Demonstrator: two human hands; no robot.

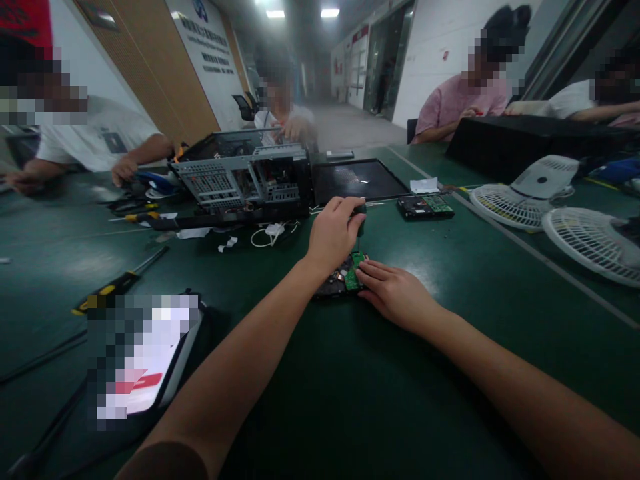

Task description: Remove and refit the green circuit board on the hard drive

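Note:
A hard drive with a green circuit board facing up lies on the green table in front of me. My left hand is closed around the dark handle of a screwdriver, held upright over the drive. The thin shaft points down at the board's far edge; its tip is too small to make out. At the drive's right side rests my right hand, fingers on the board's edge and thumb low at the near side. Part of the drive is hidden behind my left wrist and right fingers.
An opened computer case stands beyond, beside a black panel. Another hard drive lies to the right, near white fans. At left are a yellow-black screwdriver and a lit phone. Several people sit around the table.

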